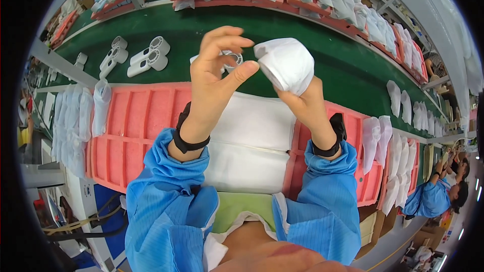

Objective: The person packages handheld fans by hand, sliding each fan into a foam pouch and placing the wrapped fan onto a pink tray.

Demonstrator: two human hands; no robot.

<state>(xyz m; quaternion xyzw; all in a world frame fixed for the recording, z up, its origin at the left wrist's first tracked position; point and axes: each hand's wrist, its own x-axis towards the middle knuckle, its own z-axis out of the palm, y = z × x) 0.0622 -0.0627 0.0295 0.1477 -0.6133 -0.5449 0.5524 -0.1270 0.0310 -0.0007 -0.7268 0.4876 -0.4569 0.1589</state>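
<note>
Evidently pinching the bag (290, 65) beyond the tray (143, 113) with the right hand (306, 102), holding the left hand (214, 70) spread there too; might drop or crumple it, given such one-sided support.

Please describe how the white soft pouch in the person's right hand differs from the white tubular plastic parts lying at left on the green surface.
The white soft pouch is held up in the right hand, while the white tubular plastic parts lie on the green surface. The pouch looks rounded and creased; the parts look smooth and rigid, with round open ends. Both are white.
</note>
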